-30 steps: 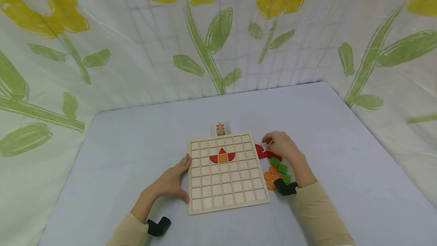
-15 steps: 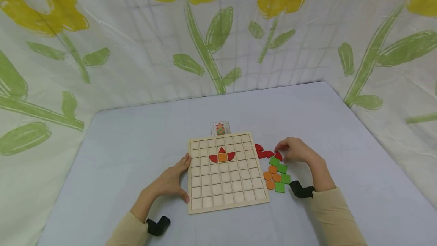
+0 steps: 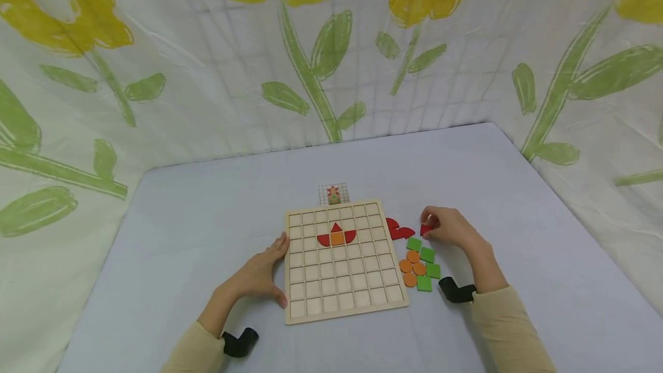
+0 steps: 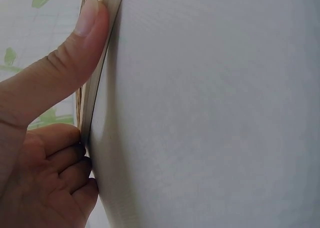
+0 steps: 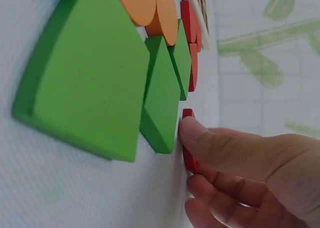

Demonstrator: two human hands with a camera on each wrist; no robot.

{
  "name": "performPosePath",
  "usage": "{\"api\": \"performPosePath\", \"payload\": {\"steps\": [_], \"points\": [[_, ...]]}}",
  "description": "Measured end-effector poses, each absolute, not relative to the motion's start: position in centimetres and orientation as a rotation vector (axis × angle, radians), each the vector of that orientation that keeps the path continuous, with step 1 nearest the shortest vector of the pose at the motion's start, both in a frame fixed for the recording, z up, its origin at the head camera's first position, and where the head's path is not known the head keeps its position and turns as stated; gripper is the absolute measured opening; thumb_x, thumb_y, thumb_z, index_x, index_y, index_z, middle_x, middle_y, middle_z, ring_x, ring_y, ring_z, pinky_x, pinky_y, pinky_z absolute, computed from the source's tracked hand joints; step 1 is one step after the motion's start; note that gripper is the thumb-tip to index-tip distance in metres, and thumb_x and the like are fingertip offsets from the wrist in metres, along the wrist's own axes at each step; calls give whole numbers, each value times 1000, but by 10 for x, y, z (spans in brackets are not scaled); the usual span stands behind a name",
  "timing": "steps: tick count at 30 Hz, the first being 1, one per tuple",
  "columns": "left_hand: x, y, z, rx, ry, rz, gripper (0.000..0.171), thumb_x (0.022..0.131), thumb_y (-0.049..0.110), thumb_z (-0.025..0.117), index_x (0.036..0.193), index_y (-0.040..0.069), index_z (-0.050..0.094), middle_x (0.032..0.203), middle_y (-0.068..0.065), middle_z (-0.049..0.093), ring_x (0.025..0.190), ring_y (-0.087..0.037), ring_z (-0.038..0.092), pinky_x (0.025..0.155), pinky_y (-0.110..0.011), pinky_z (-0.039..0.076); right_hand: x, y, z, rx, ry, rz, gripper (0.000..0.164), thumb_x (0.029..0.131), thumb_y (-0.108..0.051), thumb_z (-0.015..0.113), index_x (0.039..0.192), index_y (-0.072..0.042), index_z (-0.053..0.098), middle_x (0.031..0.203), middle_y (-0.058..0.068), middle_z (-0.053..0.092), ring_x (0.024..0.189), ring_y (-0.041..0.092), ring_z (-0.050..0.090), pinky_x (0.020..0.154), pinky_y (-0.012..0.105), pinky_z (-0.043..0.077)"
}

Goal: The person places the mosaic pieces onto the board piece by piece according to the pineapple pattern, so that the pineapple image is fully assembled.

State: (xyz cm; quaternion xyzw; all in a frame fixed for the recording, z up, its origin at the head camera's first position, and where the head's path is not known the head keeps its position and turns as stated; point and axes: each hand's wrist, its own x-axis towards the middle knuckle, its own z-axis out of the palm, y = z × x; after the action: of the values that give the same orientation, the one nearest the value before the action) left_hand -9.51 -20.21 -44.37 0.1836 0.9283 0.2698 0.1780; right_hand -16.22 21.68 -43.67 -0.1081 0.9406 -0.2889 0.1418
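In the head view my right hand point(image 3: 449, 228) pinches a red wooden tile point(image 3: 426, 229) at the far end of the loose pieces. The right wrist view shows the thumb on one face of this red tile point(image 5: 189, 160), fingers behind it, close over the table. My left hand point(image 3: 263, 270) rests spread along the left edge of a square wooden grid board point(image 3: 342, 286), thumb near its front corner. On the board an orange square point(image 3: 338, 238) has a red triangle point(image 3: 336, 227) behind it and a red quarter-circle point(image 3: 323, 240) on its left, another on its right.
Right of the board lie several green squares point(image 3: 433, 270), several orange discs point(image 3: 412, 256) and a few red tiles point(image 3: 392, 224). Behind the board is a small gridded picture card point(image 3: 334, 194). A flower-printed curtain point(image 3: 228, 73) hangs behind the table.
My right hand has moved right, away from the red pile, and now pinches one red tile drawn apart from the others. The left hand and board stay in place.
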Motion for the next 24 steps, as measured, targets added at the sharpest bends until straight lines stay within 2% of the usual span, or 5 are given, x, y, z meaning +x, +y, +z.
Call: {"api": "performPosePath", "payload": {"steps": [4,13,15,20,24], "points": [[-95,-203,-444,524,2628,767,128,49,27,96,147,-11,25,156,-26,17,141,-44,22,109,-63,25,-162,214,-437,-305,2731,-817,24,83,0,71,106,0,65,86,10,60,79,26,53,71,39,51],[-94,-204,-446,538,2627,774,128,49,28,96,147,-12,25,156,-26,17,142,-44,22,109,-63,25,-161,210,-435,-284,2803,-899,9,83,3,71,86,-2,65,85,10,65,82,28,59,74,42,53],[-95,-204,-446,537,2626,777,128,48,28,96,147,-12,25,156,-26,18,141,-44,22,109,-62,25,-161,206,-433,-267,2825,-913,6,85,1,69,90,-1,68,87,11,66,85,30,60,76,44,53],[-95,-204,-446,539,2624,776,128,49,28,96,147,-12,25,156,-26,17,142,-44,22,109,-61,25,-159,191,-430,-300,2852,-984,22,89,1,66,110,5,70,96,18,66,93,36,63,82,46,54],[-95,-204,-446,541,2620,775,127,49,28,96,147,-12,25,156,-26,17,142,-43,22,109,-61,25,-156,178,-430,-367,2831,-1080,21,89,1,65,109,6,71,96,17,64,92,36,64,78,44,56]]}}
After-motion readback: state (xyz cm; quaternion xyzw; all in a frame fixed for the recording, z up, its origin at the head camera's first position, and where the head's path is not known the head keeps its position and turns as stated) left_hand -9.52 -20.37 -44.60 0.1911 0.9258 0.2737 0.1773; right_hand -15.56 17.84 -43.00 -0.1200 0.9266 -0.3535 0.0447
